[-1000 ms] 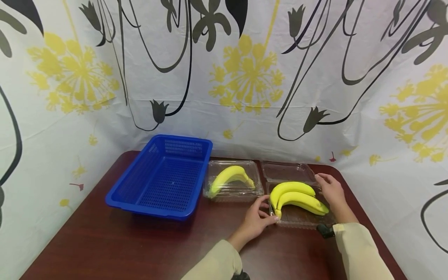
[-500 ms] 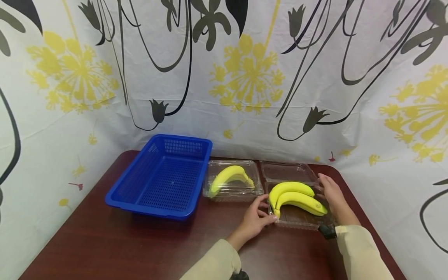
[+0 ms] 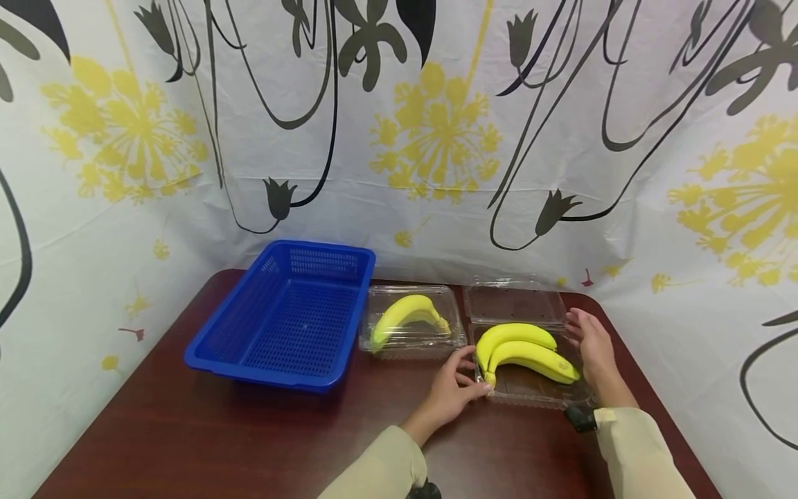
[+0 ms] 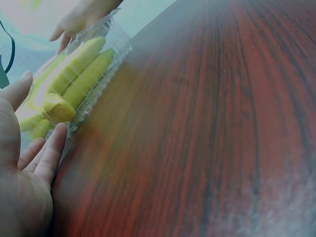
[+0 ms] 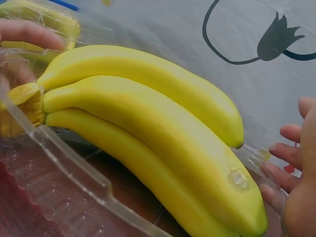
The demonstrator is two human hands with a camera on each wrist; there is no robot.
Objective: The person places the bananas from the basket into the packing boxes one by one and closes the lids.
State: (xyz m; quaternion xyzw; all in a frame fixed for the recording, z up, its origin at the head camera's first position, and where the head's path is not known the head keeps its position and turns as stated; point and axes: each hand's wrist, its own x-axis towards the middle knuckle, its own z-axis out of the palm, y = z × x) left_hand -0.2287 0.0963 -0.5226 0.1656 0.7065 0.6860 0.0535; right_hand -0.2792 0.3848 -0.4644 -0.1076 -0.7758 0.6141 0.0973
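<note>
A bunch of yellow bananas lies in a clear plastic clamshell box at the right of the table, its lid folded back behind it. My left hand touches the box's left front corner, near the banana stems, with thumb and fingers spread. At the right side of the box my right hand has its fingers loosely extended, close to the wall, with nothing held. Whether these fingertips touch the wall, I cannot tell. The left wrist view shows the bananas inside the clear wall.
Left of this box sits a second, closed clear box with bananas inside. A blue perforated basket stands farther left on the dark red table. Patterned cloth hangs behind the table.
My right hand has left the lid's right corner area and its fingers have spread. The lid's far edge stands a little higher. My left hand stays at the box corner.
</note>
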